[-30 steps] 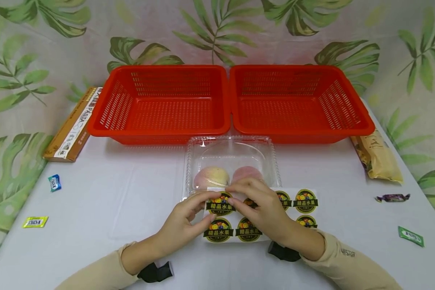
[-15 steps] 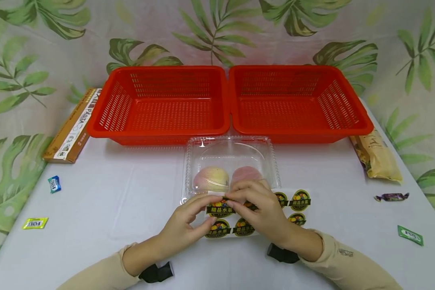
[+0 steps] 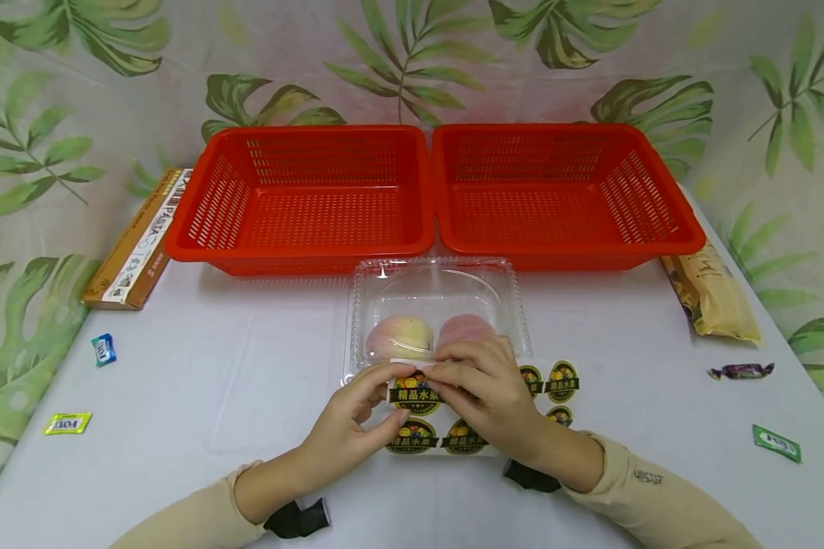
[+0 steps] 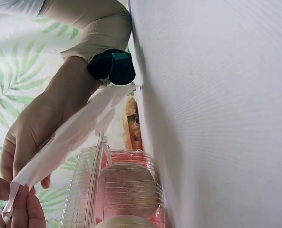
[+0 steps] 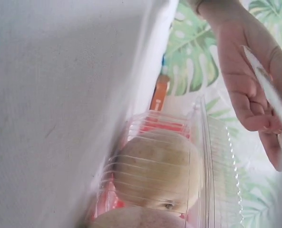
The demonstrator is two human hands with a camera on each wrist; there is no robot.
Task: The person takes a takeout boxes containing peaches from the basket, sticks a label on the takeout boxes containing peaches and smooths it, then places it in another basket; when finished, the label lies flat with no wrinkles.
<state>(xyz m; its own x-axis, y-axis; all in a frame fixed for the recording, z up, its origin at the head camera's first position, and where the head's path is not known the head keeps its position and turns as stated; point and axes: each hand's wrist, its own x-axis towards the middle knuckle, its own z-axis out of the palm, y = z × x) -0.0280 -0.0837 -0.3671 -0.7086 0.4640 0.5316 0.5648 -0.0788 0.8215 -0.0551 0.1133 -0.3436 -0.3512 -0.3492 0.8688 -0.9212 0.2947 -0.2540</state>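
Observation:
A white sticker sheet (image 3: 415, 441) with round black-and-yellow fruit labels is tilted up off the table, in front of a clear plastic clamshell (image 3: 436, 286) holding two peaches (image 3: 398, 337). My left hand (image 3: 388, 393) pinches the sheet's upper left edge. My right hand (image 3: 439, 381) pinches the same top edge beside it and covers the sheet's middle. The left wrist view shows the sheet (image 4: 74, 135) edge-on, bowed between both hands, with the clamshell (image 4: 126, 190) below. In the right wrist view a peach (image 5: 155, 168) fills the box, with the left hand (image 5: 247, 80) above it.
Two empty red baskets (image 3: 302, 248) (image 3: 570, 248) stand side by side behind the clamshell. A pasta box (image 3: 137, 240) lies at the left and a brown packet (image 3: 710, 293) at the right. Small wrapped sweets (image 3: 67, 422) (image 3: 739, 371) (image 3: 776, 444) lie near both table edges.
The sheet's far edge has lifted and its right end has slid left. Both hands have drawn slightly closer to the clamshell, keeping their pinch.

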